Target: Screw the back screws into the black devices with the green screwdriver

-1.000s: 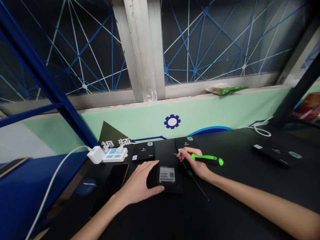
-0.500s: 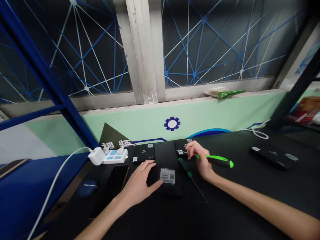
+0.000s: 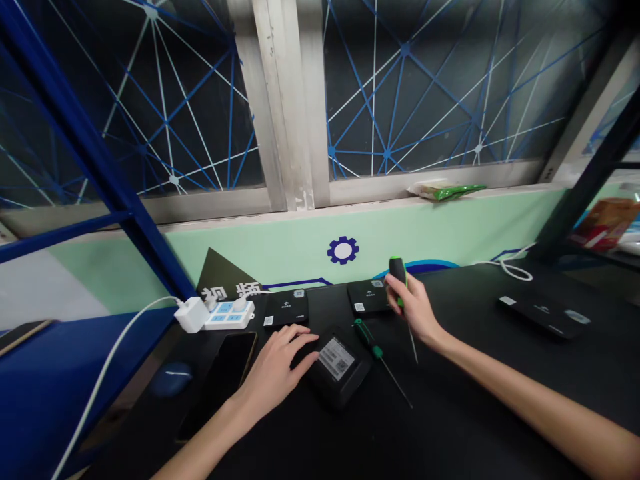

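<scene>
My right hand (image 3: 413,301) grips a screwdriver (image 3: 399,272) by its black and green handle, its thin shaft pointing down toward the table. My left hand (image 3: 285,363) has its fingers apart, their tips at the left edge of a black box-shaped device (image 3: 345,392). A white label with a printed code faces up on that device, which lies turned at an angle. Just right of it rests a second screwdriver (image 3: 369,339) with a dark green handle. Behind are two flat black boxes, one on the left (image 3: 287,309) and one partly hidden by my right hand (image 3: 369,297).
A white power strip (image 3: 229,316) with a plugged-in adapter (image 3: 193,315) stands at the back left. Near my left forearm lie a phone (image 3: 220,373) and a blue mouse (image 3: 171,379). Another black box (image 3: 545,317) lies far right, below a white cable (image 3: 515,270).
The screwdriver in my right hand has swung from lying sideways to upright, tip down. The labelled device has turned at an angle on the table, my left hand beside it.
</scene>
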The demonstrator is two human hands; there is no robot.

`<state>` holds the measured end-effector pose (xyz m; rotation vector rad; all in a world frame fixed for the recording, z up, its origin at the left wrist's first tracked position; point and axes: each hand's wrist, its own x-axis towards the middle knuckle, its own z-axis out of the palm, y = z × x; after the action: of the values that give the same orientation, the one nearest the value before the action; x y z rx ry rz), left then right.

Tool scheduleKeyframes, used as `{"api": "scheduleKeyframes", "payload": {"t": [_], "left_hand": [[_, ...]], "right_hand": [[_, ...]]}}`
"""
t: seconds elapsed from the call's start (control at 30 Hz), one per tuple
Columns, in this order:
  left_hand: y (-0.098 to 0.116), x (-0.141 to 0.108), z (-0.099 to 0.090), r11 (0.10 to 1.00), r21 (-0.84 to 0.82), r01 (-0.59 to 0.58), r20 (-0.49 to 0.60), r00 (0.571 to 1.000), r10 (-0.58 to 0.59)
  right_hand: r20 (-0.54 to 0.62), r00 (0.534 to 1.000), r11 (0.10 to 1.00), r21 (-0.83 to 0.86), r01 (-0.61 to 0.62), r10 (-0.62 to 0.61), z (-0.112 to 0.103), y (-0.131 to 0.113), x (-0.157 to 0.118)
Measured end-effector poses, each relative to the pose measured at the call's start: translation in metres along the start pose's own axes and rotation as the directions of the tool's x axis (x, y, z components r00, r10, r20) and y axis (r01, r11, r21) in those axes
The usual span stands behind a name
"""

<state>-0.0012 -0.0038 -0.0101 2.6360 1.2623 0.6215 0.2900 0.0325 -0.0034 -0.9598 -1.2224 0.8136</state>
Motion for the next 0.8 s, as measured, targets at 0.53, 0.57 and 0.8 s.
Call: {"api": "scheduleKeyframes", "payload": {"t": [0.53, 0.57, 0.8], "left_hand": [[0.003, -0.001, -0.001, 0.998, 0.063, 0.002, 0.041, 0.999, -0.005], [0.003, 0.0, 0.0, 0.998, 0.07, 0.007, 0.023, 1.0, -0.009], [0.004, 0.0, 0.001, 0.994, 0.113, 0.014, -0.038, 0.999, -0.01]], "right_hand": [[0.268, 0.962, 0.699, -0.697, 0.157, 0.051, -0.004, 0.007, -0.001], [0.277, 0.96, 0.673, -0.719, 0.174, 0.047, -0.004, 0.008, -0.002], [0.34, 0.936, 0.415, -0.867, 0.274, 0.092, -0.009, 0.028, -0.004]]}}
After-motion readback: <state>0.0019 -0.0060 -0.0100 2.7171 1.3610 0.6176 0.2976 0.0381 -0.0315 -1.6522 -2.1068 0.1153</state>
